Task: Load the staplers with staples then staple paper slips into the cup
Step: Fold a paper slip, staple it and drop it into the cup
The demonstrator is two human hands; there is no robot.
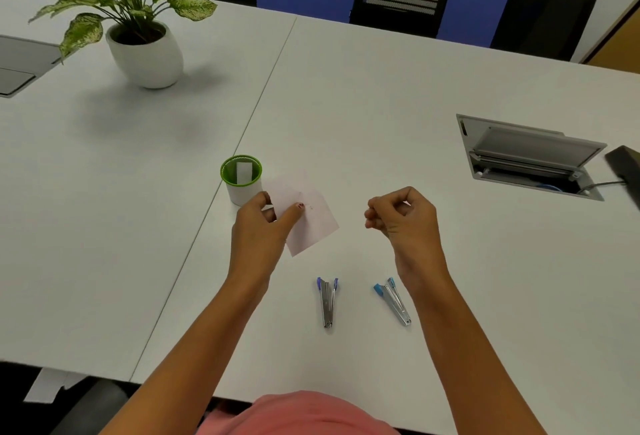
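Fingers of my left hand [260,226] pinch a paper slip [313,225] just beside the cup [242,192], my right hand [403,217] clenched, empty.

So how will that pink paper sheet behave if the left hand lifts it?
The pink paper sheet looks thin and creased, so it will probably droop away from where the left hand pinches its edge. It is likely very light and could flutter or slide. It would probably need folding to fit the narrow green-rimmed cup.
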